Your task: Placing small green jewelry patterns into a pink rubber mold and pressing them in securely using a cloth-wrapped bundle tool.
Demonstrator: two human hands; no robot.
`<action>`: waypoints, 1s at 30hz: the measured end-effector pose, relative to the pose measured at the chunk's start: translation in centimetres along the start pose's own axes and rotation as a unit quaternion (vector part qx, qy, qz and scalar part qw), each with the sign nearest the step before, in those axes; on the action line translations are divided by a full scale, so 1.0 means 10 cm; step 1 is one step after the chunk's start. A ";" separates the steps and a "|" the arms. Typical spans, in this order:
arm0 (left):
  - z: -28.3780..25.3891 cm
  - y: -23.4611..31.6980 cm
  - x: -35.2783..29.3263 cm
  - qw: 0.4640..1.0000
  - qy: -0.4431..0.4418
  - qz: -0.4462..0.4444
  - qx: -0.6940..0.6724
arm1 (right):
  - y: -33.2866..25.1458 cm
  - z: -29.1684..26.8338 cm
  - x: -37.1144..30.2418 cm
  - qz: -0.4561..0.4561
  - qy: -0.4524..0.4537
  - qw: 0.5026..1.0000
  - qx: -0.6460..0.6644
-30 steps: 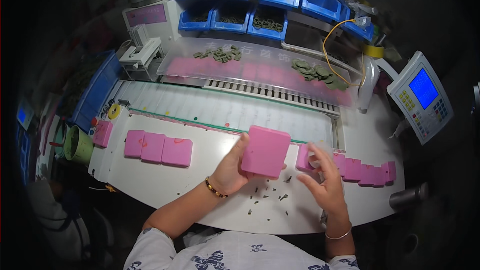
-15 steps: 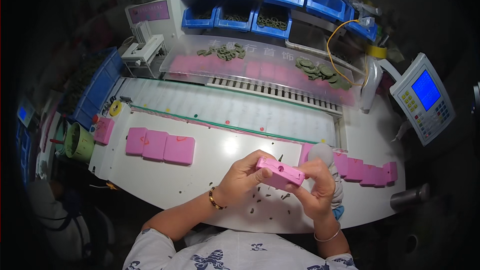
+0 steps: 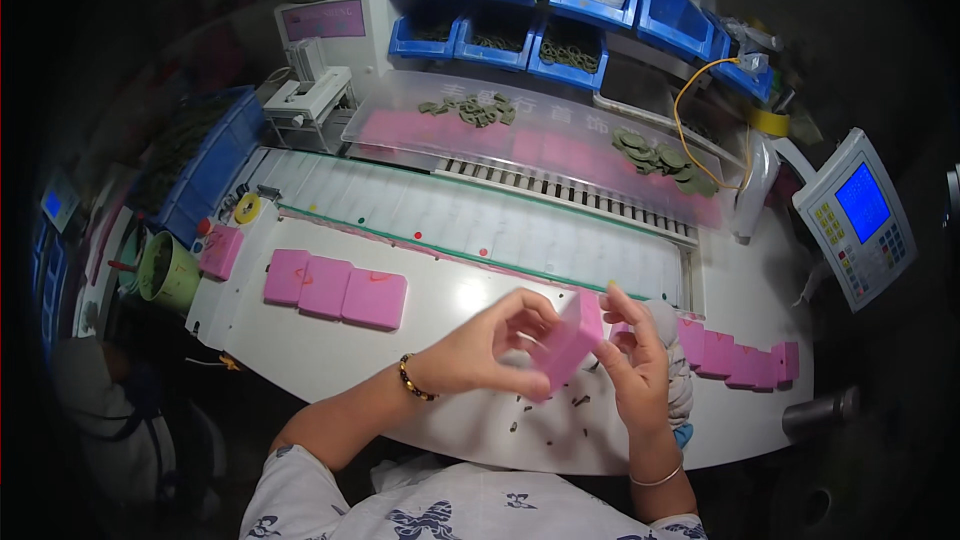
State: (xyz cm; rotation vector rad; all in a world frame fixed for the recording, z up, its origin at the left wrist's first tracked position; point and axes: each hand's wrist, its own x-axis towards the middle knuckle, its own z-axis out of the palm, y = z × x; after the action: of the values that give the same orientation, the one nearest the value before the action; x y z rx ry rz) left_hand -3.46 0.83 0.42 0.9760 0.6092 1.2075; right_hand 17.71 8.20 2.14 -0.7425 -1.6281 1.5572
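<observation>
A pink mould block point(image 3: 575, 342), slightly blurred, is tipped up on edge above the table's front. My left hand point(image 3: 490, 348) is closed on it, thumb on the near side and fingers behind. At the block's right edge is my right hand point(image 3: 640, 365), thumb tip against or very near it and index finger stretched upward, apart from the thumb. Part of another pink block shows behind the right fingers. Small dark green scraps point(image 3: 580, 401) lie on the white table below the hands.
Three pink blocks point(image 3: 375, 300) lie left on the table point(image 3: 330, 365); several more point(image 3: 745, 362) line the right, near a grey cloth bundle point(image 3: 680, 380). Behind runs a green-edged conveyor belt point(image 3: 440, 230). A keypad screen point(image 3: 860, 215) stands right, blue bins point(image 3: 495, 40) at the back.
The pink mould block has turned from lying flat between both hands to standing on edge in my left hand. My right fingers have spread off it. The whole view has shifted slightly.
</observation>
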 end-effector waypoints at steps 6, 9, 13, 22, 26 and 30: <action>-0.92 0.25 0.11 0.786 0.396 0.015 0.474 | 0.19 -0.39 -0.32 -0.046 -0.021 0.973 -0.227; -1.45 0.26 0.05 0.580 0.464 -0.001 0.669 | 0.08 -0.39 -0.50 -0.092 -0.059 0.930 -0.351; -1.54 0.26 0.14 0.576 0.450 -0.002 0.683 | 0.12 -0.35 -0.76 -0.104 -0.113 0.888 -0.434; -1.49 0.33 0.01 0.476 0.461 0.049 0.747 | 0.44 -0.08 -0.63 -0.079 -0.246 0.757 -0.600; -1.21 0.63 -0.52 0.718 0.394 0.051 0.572 | 0.55 0.17 -0.26 -0.112 -0.255 0.781 -0.559; -1.09 0.79 -0.92 0.686 0.194 -0.111 0.692 | 0.60 0.33 0.04 -0.164 -0.239 0.769 -0.570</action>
State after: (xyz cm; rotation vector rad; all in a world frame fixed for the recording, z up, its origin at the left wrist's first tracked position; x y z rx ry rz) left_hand -18.86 -4.35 1.17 1.7869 2.0922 0.5410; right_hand 14.21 7.21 -3.68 -0.5624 -2.9265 0.3396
